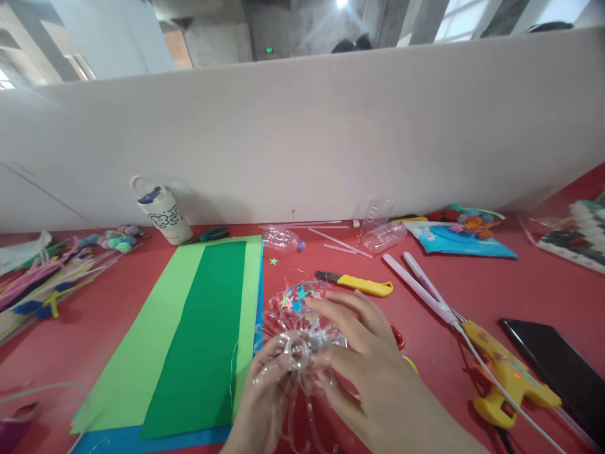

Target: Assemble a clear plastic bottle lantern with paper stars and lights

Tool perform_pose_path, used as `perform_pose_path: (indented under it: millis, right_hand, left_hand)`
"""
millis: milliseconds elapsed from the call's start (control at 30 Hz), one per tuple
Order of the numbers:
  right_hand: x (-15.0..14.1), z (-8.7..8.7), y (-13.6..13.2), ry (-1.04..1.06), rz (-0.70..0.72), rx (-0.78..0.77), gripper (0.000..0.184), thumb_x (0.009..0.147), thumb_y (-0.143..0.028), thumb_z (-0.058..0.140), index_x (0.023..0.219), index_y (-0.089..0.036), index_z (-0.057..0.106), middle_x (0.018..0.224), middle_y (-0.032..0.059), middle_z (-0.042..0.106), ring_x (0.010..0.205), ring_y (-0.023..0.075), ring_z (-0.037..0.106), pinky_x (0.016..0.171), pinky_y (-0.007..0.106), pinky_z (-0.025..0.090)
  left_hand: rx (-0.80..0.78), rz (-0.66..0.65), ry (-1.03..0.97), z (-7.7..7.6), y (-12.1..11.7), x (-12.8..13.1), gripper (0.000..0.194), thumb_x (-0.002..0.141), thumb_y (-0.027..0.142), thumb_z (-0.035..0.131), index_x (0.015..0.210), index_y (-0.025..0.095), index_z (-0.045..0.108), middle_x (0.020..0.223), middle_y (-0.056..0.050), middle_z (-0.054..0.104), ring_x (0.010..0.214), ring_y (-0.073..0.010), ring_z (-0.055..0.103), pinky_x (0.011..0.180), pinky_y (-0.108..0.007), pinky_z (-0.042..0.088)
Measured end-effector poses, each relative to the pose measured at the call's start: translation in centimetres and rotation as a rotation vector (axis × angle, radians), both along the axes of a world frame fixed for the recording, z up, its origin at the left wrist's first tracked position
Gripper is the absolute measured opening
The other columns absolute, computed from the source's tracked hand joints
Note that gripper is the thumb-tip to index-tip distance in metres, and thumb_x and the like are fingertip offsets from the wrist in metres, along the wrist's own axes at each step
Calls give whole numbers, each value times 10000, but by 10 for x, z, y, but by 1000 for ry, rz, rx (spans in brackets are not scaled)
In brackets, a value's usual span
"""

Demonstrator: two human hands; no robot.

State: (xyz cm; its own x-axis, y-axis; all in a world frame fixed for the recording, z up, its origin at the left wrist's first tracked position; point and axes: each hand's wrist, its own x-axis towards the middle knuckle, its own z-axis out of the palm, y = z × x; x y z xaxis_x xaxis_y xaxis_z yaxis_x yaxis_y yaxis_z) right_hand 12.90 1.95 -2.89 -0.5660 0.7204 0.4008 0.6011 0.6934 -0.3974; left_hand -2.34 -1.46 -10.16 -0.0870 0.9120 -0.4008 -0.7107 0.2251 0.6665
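Note:
A cut clear plastic bottle [297, 354] sits low in the middle, its neck facing me and its body slit into curling strips. My left hand [265, 384] is closed around its left side, near the neck. From the right, my right hand [363, 359] has its fingers bent over the bottle, thumb and fingers against the clear plastic. Small coloured stars [297, 297] cluster on the far side of the strips, near my right fingertips. Just beyond lies a yellow utility knife [363, 284]. Red handles [397, 337] partly show behind my right hand.
Green sheets [203, 340] cover the left of the red table. A yellow glue gun [508, 372], pink hair straightener [420, 287] and black phone [553, 359] lie right. A tumbler [163, 214], clear bottles [281, 239] and wipes pack [454, 243] line the white partition [302, 139].

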Motion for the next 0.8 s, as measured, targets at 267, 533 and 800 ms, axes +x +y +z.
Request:
perform_pose_path:
  millis: [267,533,800]
  right_hand:
    - [-3,-2,3,-25,0,-6,192,824,-126,497,714,-211,630,1319,11,528,1220,253,398,1005,514,389]
    - [-9,-8,1,0,-46,70,189,847,-134,518,733,-221,641,1248,2,587,1190,213,444,1042,464,363]
    - [-10,-14,1,-3,-18,110,184,875,-129,487,791,-202,634,1243,14,583,1190,216,430,1049,446,354]
  left_hand:
    - [-27,29,20,-4,0,-1,304,591,248,797,883,194,730,867,-56,739,855,-234,678,738,-289,536]
    - [-50,45,12,0,1,1,337,573,275,805,884,168,731,827,-74,739,820,-246,685,711,-308,544]
    - [11,34,-4,-2,2,0,232,613,198,765,839,168,725,814,-52,735,778,-204,682,689,-269,534]
